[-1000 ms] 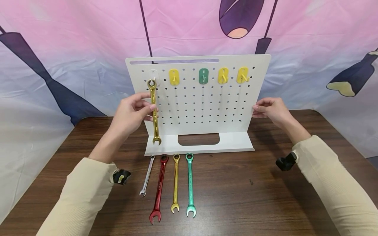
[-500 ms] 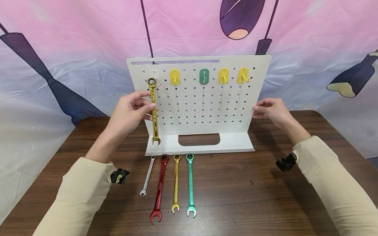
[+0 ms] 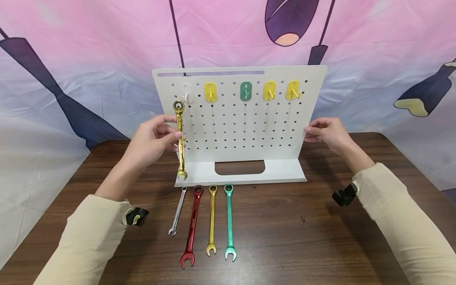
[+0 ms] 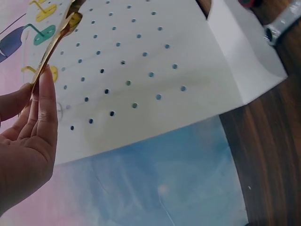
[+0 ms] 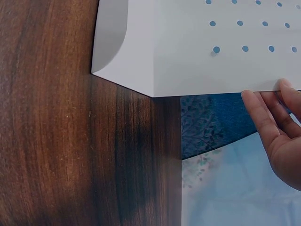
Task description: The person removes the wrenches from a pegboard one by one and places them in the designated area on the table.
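My left hand (image 3: 147,138) pinches a gold ratcheting combination wrench (image 3: 181,146) between thumb and fingers. It hangs nearly upright before the left part of a white pegboard (image 3: 242,126), ring end up. The ring sits just below and left of a clear-white hook (image 3: 187,95). In the left wrist view, thumb and fingers grip the wrench (image 4: 49,52) edge-on. My right hand (image 3: 329,134) holds the pegboard's right edge between thumb and fingers; in the right wrist view the fingertips (image 5: 250,98) are right at that edge.
Yellow hooks (image 3: 210,92) and a green hook (image 3: 246,91) line the board's top. In front lie silver (image 3: 178,211), red (image 3: 192,227), smaller gold (image 3: 212,219) and green (image 3: 229,221) wrenches on the wooden table (image 3: 278,237). A printed cloth (image 3: 107,79) hangs behind.
The gold wrench's ring overlapped the clear-white hook earlier; my left hand has since moved it left and slightly down, and the hook now shows fully. My right hand stays on the board's edge.
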Demonstrator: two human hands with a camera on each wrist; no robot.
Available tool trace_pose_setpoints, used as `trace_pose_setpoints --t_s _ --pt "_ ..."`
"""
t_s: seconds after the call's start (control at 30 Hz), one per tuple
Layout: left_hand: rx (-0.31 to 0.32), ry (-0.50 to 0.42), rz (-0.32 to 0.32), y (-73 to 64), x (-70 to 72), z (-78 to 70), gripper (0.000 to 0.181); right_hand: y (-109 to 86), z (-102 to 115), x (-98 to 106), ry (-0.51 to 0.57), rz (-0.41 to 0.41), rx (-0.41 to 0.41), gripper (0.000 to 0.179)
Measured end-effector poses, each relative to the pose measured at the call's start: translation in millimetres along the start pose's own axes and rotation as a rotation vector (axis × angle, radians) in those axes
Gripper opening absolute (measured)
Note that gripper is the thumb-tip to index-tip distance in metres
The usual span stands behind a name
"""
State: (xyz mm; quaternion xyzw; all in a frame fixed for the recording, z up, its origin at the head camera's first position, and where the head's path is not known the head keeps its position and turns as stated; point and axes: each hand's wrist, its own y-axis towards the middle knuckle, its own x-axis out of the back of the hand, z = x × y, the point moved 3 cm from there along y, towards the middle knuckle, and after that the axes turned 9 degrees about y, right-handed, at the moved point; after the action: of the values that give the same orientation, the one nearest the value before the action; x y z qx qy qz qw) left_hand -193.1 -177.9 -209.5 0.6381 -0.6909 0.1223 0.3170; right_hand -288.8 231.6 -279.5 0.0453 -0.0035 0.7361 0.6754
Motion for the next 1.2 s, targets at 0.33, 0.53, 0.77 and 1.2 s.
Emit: trace_pose_setpoints --t_s 0.33,0.53,0.77,1.2 --pt "0.084 0.031 0.111 -10.2 -0.8 28.4 0.033 0.0 1 0 -0.014 -0.002 -0.005 0.015" --pt "0.097 0.037 0.16 -17.0 -1.9 49.3 0.029 -0.6 2 0 -0.004 0.003 0.001 0.011" --pt "0.117 0.028 0.251 -28.5 -2.9 73.3 0.023 -2.2 3 -1 0.002 0.0 -0.005 0.012" --pt "0.213 -0.025 0.412 -44.1 -9.5 99.7 0.015 -3.3 3 0 0.017 0.002 -0.002 0.012"
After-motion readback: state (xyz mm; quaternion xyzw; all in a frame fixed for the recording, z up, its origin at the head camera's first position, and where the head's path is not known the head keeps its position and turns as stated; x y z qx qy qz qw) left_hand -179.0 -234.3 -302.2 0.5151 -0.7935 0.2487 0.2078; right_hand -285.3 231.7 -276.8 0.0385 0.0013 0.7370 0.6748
